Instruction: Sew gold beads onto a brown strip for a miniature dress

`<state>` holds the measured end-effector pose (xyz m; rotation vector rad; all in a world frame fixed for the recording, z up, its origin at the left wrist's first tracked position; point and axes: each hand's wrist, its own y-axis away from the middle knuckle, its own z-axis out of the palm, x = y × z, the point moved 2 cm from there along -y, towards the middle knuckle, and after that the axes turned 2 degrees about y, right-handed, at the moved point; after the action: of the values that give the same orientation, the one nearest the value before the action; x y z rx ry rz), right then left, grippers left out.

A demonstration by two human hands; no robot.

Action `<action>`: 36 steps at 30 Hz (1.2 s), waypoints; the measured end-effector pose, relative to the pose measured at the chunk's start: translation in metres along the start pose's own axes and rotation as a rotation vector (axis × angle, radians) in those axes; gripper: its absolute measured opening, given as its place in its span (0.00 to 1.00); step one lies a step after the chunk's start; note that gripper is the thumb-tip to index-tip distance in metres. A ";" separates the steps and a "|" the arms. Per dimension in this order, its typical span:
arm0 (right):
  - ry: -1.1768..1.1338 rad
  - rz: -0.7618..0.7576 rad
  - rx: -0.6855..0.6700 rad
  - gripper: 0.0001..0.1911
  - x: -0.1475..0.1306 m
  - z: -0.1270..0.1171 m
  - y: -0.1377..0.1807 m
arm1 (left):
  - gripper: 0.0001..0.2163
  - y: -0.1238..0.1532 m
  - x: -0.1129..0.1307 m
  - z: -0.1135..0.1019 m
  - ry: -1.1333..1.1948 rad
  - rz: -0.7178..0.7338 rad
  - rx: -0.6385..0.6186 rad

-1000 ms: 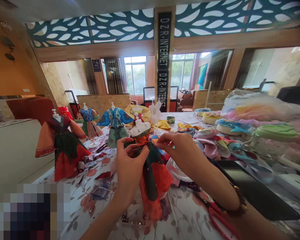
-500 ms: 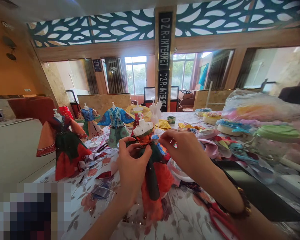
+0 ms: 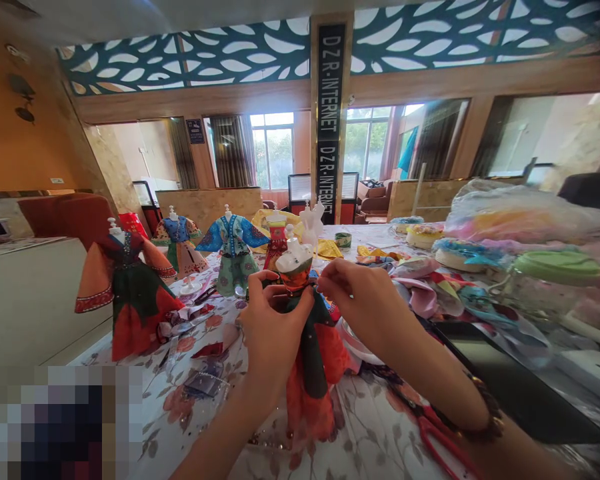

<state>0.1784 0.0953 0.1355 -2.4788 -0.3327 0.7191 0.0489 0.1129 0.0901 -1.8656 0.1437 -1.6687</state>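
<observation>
In front of me stands a small white doll mannequin point(image 3: 295, 255) in an orange bodice and a dark green and orange-red doll dress point(image 3: 320, 350). My left hand point(image 3: 275, 320) grips it at the waist, thumb in front and fingers curled round the left side. My right hand point(image 3: 353, 293) is close by on the right, thumb and forefinger pinched together near the dress's waist. Whatever that pinch holds is too small to make out. The mannequin leans slightly, and its lower skirt hangs over the tablecloth point(image 3: 375, 433).
Several dressed mannequins, one in a green and orange gown point(image 3: 135, 293), stand at the left and back. Red-handled scissors point(image 3: 440, 440), a black phone point(image 3: 515, 380), fabric scraps point(image 3: 425, 293) and a green-lidded jar point(image 3: 555, 280) lie to the right. A beaded tray point(image 3: 270, 433) sits in front.
My left hand has shifted a little right with the mannequin, which has turned and tilted slightly. The right hand stays near the waist, its fingers still pinched.
</observation>
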 end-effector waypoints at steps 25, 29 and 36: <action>-0.051 -0.082 0.034 0.08 0.006 -0.004 -0.003 | 0.16 0.005 0.003 0.001 -0.048 0.018 0.007; -0.059 -0.096 0.041 0.07 0.009 -0.005 -0.004 | 0.17 0.005 0.003 0.002 -0.020 0.008 0.001; -0.105 -0.108 0.027 0.10 -0.001 -0.003 0.001 | 0.18 0.004 0.002 0.003 0.022 -0.012 0.004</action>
<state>0.1795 0.0931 0.1376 -2.3826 -0.4890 0.8044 0.0534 0.1093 0.0896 -1.8494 0.1386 -1.6970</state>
